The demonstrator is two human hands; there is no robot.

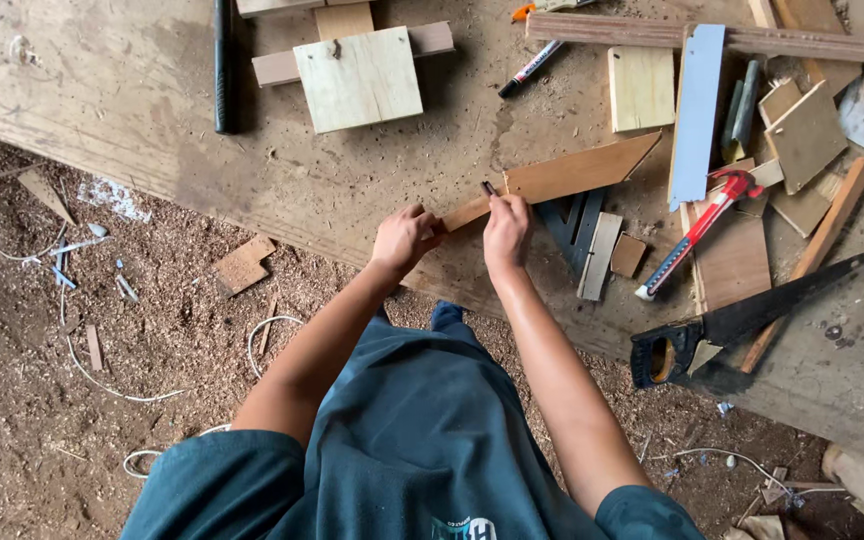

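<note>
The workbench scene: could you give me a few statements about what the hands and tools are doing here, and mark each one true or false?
1. The left hand grips the narrow end of the angled wooden strip. True.
2. The right hand holds a hammer. False: it holds a small dark marker against the strip.
3. The handsaw lies on the workbench, right of the hands. True.
4. The red utility knife is in the left hand. False: it lies untouched on the bench.
5. The ground is covered in sawdust. True.
</note>
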